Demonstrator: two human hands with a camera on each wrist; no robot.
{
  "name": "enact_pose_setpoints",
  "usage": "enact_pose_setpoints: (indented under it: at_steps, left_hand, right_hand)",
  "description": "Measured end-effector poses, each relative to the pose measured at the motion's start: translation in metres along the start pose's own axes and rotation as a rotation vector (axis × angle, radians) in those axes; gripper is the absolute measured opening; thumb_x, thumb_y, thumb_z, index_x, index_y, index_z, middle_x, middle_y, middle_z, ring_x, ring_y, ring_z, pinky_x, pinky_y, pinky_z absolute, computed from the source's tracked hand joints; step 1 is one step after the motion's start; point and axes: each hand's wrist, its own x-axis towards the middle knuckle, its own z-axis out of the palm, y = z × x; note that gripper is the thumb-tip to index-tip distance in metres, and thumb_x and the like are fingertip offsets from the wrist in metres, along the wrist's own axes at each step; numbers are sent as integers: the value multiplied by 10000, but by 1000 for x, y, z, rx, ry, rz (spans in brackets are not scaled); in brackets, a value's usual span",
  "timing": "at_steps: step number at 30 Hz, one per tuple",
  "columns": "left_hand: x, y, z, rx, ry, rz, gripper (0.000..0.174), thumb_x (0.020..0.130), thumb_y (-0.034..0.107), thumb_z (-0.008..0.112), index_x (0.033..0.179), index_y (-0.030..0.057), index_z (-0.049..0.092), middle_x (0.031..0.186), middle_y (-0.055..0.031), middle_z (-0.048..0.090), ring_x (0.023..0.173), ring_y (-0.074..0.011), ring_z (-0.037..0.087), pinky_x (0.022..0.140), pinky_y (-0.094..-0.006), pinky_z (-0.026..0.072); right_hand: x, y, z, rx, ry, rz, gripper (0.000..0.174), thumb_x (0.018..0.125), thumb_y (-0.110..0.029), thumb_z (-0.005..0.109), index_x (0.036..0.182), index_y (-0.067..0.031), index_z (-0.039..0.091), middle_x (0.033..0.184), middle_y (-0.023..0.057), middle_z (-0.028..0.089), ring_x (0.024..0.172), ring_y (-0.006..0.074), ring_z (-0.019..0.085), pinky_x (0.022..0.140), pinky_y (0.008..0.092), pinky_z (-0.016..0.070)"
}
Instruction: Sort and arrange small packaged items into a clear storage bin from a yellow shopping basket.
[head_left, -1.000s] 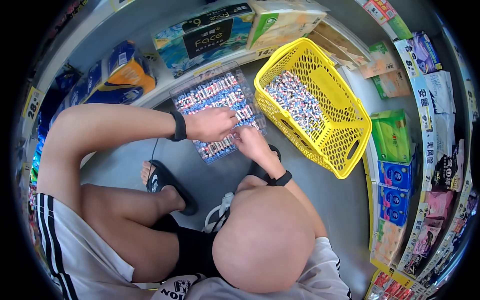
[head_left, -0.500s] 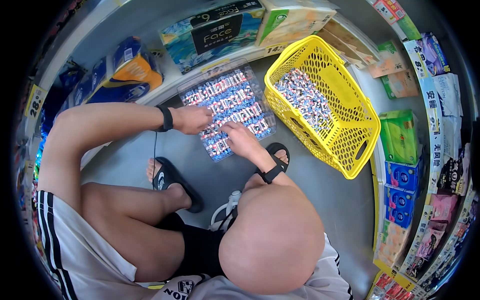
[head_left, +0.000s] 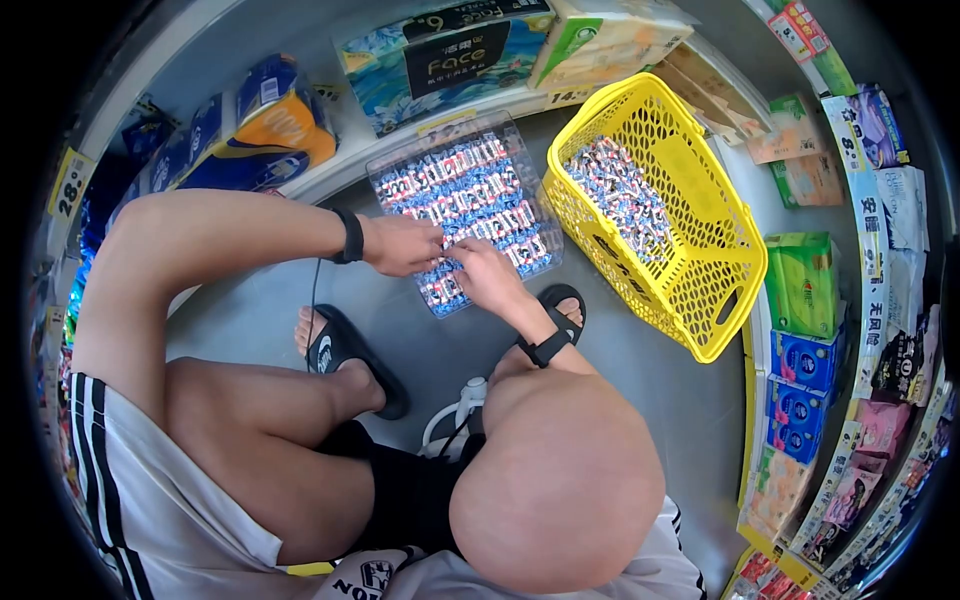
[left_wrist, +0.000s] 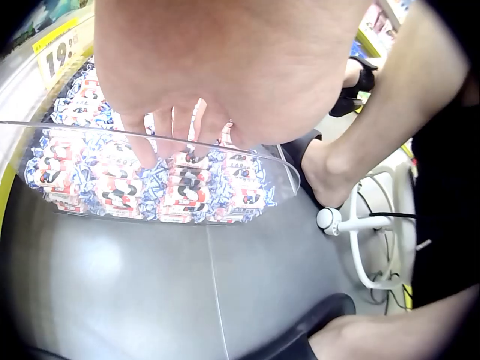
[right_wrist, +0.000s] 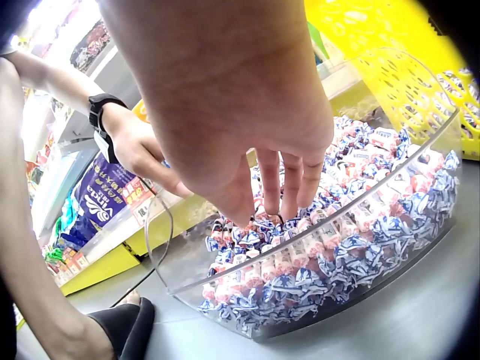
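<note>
A clear plastic box (head_left: 552, 262) on the floor holds rows of wrapped candies (head_left: 480, 190) in blue, white and red. Over its left side is the left hand (head_left: 402, 245), its fingertips down among the candies; in the left wrist view the fingers of the left hand (left_wrist: 217, 75) reach past the box's rim (left_wrist: 289, 169). The right hand (head_left: 490, 277) is close beside it over the near part, and the right wrist view shows the bent fingers of the right hand (right_wrist: 247, 142) touching candies (right_wrist: 300, 255). Whether either hand pinches a candy is hidden.
A yellow basket (head_left: 700, 165) with loose candies (head_left: 620, 195) stands right of the box. Shelves with tissue packs (head_left: 455, 60) run behind, and more packs (head_left: 800, 285) line the right side. The person's sandalled feet (head_left: 352, 360) and a white stand (head_left: 467, 400) are near the box.
The view has shifted, so box and basket appear farther right. The hands parted slightly, then came close together again over the candies, with the right fingertips now nearer the box's middle.
</note>
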Motion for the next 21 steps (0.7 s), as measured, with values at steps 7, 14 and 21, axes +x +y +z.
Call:
enact_pose_setpoints:
  at_steps: [7, 14, 21]
  left_hand:
    - [-1, -2, 4, 13, -3, 19, 410, 1101, 355, 531, 1248, 1, 675, 1291, -183, 593, 1190, -371, 598, 1042, -495, 499]
    - [-5, -8, 13, 38, 48, 54, 475, 1111, 392, 501, 1187, -27, 711, 1341, -182, 579, 1220, -357, 573, 1062, -474, 494]
    - [-6, -2, 0, 30, -35, 33, 470, 1117, 401, 495, 1245, -11, 680, 1381, -196, 559, 1239, -367, 566, 1076, -502, 484]
  right_hand:
    - [-3, -2, -3, 112, -4, 33, 326, 867, -11, 708, 1193, -15, 716, 1189, 198, 712, 1146, 403, 667, 997, 471, 550]
    - [-6, 3, 2, 82, 52, 18, 388, 888, -1, 677, 1275, 6, 693, 1216, 220, 726, 1156, 423, 673, 1007, 480, 546]
    - [-3, 1, 2, 93, 75, 72, 422, 896, -16, 676, 1317, 16, 684, 1195, 242, 724, 1144, 424, 675, 1008, 493, 541]
